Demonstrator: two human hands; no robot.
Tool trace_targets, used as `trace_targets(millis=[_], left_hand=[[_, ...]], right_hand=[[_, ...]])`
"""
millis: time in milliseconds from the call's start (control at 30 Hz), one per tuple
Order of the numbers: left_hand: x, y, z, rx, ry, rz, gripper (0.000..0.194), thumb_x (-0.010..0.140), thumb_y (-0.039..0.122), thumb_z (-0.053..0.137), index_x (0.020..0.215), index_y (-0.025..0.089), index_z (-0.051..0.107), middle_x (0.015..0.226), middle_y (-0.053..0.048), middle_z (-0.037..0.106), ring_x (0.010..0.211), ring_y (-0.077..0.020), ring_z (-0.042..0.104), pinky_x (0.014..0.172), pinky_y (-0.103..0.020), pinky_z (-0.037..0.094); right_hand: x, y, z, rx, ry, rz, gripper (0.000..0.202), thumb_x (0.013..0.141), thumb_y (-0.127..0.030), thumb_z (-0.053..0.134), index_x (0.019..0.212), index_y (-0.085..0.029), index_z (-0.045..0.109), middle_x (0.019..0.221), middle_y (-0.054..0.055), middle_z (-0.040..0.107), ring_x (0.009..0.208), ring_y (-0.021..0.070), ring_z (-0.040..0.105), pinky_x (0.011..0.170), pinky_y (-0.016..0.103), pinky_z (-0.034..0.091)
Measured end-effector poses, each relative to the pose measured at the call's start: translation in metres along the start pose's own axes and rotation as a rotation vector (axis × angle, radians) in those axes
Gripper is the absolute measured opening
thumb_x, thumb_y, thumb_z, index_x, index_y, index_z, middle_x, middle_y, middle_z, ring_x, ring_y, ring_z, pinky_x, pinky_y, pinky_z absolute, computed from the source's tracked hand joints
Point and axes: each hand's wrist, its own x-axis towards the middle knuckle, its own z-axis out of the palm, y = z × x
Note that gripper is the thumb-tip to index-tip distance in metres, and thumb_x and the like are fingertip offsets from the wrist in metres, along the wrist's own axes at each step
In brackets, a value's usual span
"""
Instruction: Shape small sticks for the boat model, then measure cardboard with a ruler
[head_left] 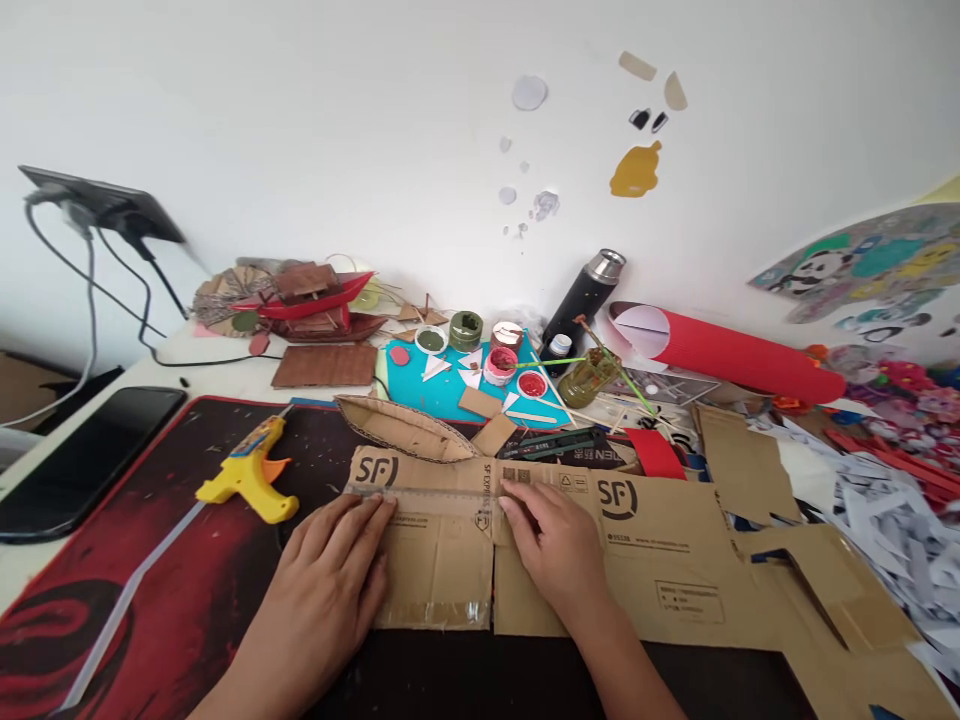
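Observation:
A clear ruler (442, 505) lies across a flattened cardboard box (439, 575) printed with SF marks. My left hand (326, 570) holds the ruler's left end down, its fingers close together on the cardboard. At the other end my right hand (559, 545) has thumb and index finger bent together over the ruler's tip; whether anything small is between them is hidden. A slit splits the lower part of the cardboard between my hands. Just behind it are a curved cardboard boat shape (405, 428) and a dark green utility knife (551, 443).
A yellow glue gun (251, 475) with a long glue stick lies left, near a black phone (90, 455). Behind stand paint pots (465, 330), a black thermos (585, 300) and red model boats (307, 300). Cardboard scraps (750, 465) and paper cuttings (892, 530) are at right.

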Motion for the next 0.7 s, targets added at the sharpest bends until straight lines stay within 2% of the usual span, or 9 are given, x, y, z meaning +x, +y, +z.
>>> trace_targets(millis=[133, 333, 700], left_hand=[[0.0001, 0.0031, -0.0014, 0.014, -0.013, -0.023, 0.042, 0.102, 0.019, 0.052, 0.14, 0.009, 0.067, 0.13, -0.016, 0.076, 0.125, -0.0338, 0.064, 0.11, -0.048, 0.047], [-0.0002, 0.0048, -0.0018, 0.001, -0.029, -0.059, 0.043, 0.103, 0.021, 0.051, 0.141, 0.014, 0.068, 0.13, -0.013, 0.076, 0.127, -0.0329, 0.064, 0.11, -0.048, 0.048], [-0.0006, 0.0029, -0.0012, 0.009, -0.032, -0.036, 0.042, 0.103, 0.02, 0.051, 0.142, 0.012, 0.066, 0.131, -0.013, 0.075, 0.126, -0.0337, 0.063, 0.11, -0.048, 0.045]], right_hand=[[-0.0006, 0.0012, 0.0002, -0.004, 0.011, -0.021, 0.03, 0.112, -0.035, 0.052, 0.114, -0.024, 0.08, 0.104, 0.007, 0.085, 0.092, 0.0255, 0.081, 0.08, 0.038, 0.063], [-0.0019, 0.0029, 0.0007, -0.03, 0.022, -0.019, 0.032, 0.112, -0.036, 0.051, 0.124, -0.024, 0.079, 0.108, 0.008, 0.085, 0.094, 0.0263, 0.081, 0.078, 0.039, 0.064], [-0.0009, 0.0015, 0.0017, -0.028, 0.027, -0.01, 0.032, 0.113, -0.036, 0.05, 0.114, -0.023, 0.079, 0.105, 0.007, 0.085, 0.092, 0.0253, 0.082, 0.079, 0.038, 0.063]])
